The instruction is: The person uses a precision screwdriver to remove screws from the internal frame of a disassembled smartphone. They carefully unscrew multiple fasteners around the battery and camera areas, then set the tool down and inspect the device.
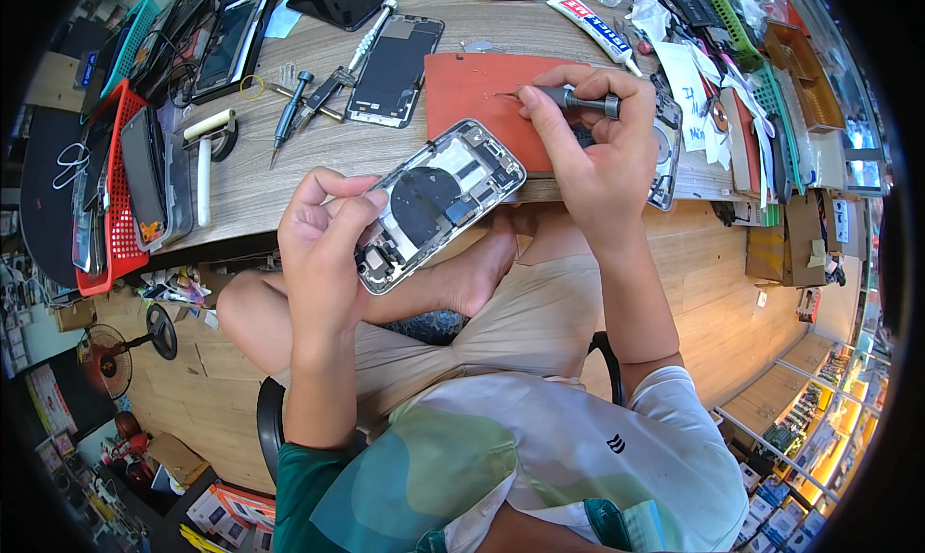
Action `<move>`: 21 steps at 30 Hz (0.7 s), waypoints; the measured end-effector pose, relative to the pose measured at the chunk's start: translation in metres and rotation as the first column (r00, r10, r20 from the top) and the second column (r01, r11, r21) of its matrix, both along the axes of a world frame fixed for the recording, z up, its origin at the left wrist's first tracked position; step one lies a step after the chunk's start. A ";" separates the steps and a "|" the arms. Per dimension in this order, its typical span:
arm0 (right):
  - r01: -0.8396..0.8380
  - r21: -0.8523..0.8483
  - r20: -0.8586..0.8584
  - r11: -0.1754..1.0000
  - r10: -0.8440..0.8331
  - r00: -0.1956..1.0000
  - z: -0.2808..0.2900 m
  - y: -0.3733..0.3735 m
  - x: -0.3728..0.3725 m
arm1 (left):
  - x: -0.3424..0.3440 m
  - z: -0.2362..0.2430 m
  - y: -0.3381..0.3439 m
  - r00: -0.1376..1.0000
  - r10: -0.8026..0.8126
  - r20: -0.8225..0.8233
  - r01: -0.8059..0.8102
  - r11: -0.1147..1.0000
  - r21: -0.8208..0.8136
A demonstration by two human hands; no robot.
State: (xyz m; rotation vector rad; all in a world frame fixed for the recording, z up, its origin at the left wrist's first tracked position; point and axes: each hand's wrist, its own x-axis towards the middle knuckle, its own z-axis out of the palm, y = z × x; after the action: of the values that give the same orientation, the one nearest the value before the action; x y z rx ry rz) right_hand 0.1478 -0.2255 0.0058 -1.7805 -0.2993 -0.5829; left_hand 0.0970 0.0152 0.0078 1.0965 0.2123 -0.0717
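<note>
My left hand (330,227) pinches the left end of an opened phone housing (472,180), holding it tilted in front of the table edge. Inside the housing a round black coil pad, a camera module and metal brackets show. In my right hand (605,139) is a small dark grey screwdriver (578,102), its thin tip pointing left just above an orange-red mat (461,95). A few tiny specks, perhaps screws, lie on the mat near the tip. A second phone back (665,156) lies on the table, partly hidden behind my right hand.
Left of the mat lie a detached phone screen (395,69), a black phone (337,1) and a blue screwdriver (289,118). A glue tube (594,28) rests beyond the mat. A red basket (123,192) stands at the left, a brown tray (805,76) at the right.
</note>
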 end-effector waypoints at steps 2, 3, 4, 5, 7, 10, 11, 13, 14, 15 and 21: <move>-0.002 0.004 -0.003 1.000 0.002 1.000 0.000 0.000 0.000 | 0.000 0.000 0.000 1.000 0.001 0.000 -0.001 1.000 0.002; -0.003 0.006 -0.003 1.000 0.003 1.000 0.000 0.000 0.000 | 0.000 0.000 0.000 1.000 0.004 -0.001 -0.004 1.000 0.008; -0.005 0.003 -0.002 1.000 0.005 1.000 0.000 0.000 0.000 | 0.000 0.000 0.000 1.000 0.006 -0.002 -0.006 1.000 0.013; -0.007 0.001 0.000 1.000 0.007 1.000 0.000 0.000 0.000 | 0.000 0.000 0.000 1.000 0.005 -0.004 -0.005 1.000 0.014; -0.009 -0.006 0.000 1.000 0.009 1.000 -0.001 -0.001 0.001 | 0.000 0.001 0.000 1.000 0.003 -0.007 -0.003 1.000 0.017; -0.009 -0.014 -0.004 1.000 0.009 1.000 0.000 -0.001 0.001 | 0.000 0.001 -0.001 1.000 0.013 -0.008 -0.012 1.000 0.013; -0.009 -0.014 -0.005 1.000 0.009 1.000 0.000 -0.001 0.001 | 0.000 0.001 -0.001 1.000 0.009 -0.005 -0.009 1.000 0.013; -0.007 -0.011 -0.011 1.000 0.007 1.000 0.000 -0.001 0.000 | 0.000 0.000 0.000 1.000 0.003 0.000 -0.003 1.000 0.013; -0.005 -0.010 -0.014 1.000 0.005 1.000 0.001 -0.001 0.000 | 0.000 0.001 0.000 1.000 0.001 0.001 -0.001 1.000 0.014; -0.002 -0.011 -0.018 1.000 0.001 1.000 0.001 -0.001 0.000 | 0.000 0.001 0.000 1.000 -0.002 0.003 0.001 1.000 0.012; 0.023 0.046 0.056 0.999 -0.025 0.998 -0.004 0.001 0.004 | 0.000 -0.001 -0.001 1.000 0.009 0.008 -0.009 1.000 -0.009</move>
State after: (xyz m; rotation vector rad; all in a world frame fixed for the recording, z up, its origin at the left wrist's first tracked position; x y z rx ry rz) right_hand 0.1518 -0.2249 0.0019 -1.7283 -0.3015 -0.6533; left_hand 0.0971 0.0146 0.0067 1.0864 0.2095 -0.0603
